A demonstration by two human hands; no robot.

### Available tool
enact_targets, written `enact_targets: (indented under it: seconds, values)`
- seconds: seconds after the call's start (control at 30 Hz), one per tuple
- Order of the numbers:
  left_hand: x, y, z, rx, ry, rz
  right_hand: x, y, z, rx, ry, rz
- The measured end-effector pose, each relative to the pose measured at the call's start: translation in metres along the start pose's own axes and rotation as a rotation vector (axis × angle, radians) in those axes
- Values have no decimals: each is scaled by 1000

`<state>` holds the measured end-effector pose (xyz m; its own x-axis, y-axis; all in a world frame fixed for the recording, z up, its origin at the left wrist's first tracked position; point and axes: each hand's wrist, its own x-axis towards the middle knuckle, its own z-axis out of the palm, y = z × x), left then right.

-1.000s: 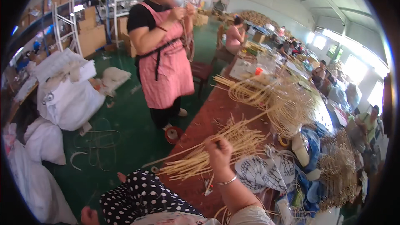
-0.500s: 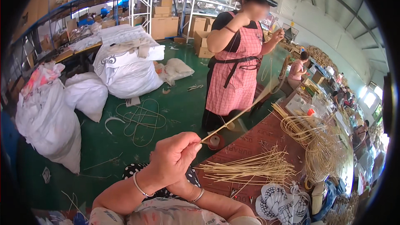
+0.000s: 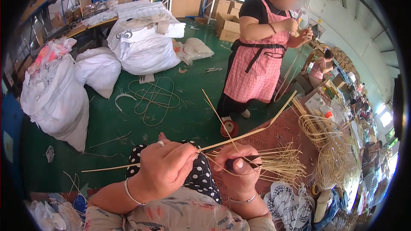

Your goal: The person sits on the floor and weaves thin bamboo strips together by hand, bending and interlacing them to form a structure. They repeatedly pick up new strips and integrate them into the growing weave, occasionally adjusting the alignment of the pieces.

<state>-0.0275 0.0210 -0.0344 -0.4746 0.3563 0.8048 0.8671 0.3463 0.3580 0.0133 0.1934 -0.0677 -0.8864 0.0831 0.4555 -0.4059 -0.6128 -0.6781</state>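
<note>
My left hand (image 3: pixel 165 167) is closed in a pinch on thin bamboo strips (image 3: pixel 237 138). One long strip runs from the pinch up to the right, bent near its far end, and a thin length sticks out to the left. Another slender strip crosses it at an angle. My right hand (image 3: pixel 239 173), close by on the right, is closed around a small dark tool (image 3: pixel 252 159) with black tips; its kind is mostly hidden by the fingers. A thin strand curves beneath the right fingers. Below that hand's far side lies a pile of bamboo sticks (image 3: pixel 282 162) on the reddish-brown table (image 3: pixel 274 134).
Bent bamboo loops (image 3: pixel 334 162) and white butterfly-patterned pieces (image 3: pixel 287 201) lie on the right. A person in a pink checked apron (image 3: pixel 261 72) stands ahead, beside a red reel (image 3: pixel 229 128). White sacks (image 3: pixel 55 98) and a wire tangle (image 3: pixel 156 102) are on the green floor.
My right hand has come out from beneath the left and now shows the dark tool. The strip has swung lower, with a second one crossing it. The view has shifted.
</note>
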Motion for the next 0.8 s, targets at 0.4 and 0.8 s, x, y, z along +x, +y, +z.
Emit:
enact_targets:
  seconds: [0.4,0.8]
  values:
    - [-7,-10,-1,-113,-92,-152,5,7,-13,-100,226,-25]
    - [-8,-3,4,246,-98,-13,-7,26,9,-280,115,39]
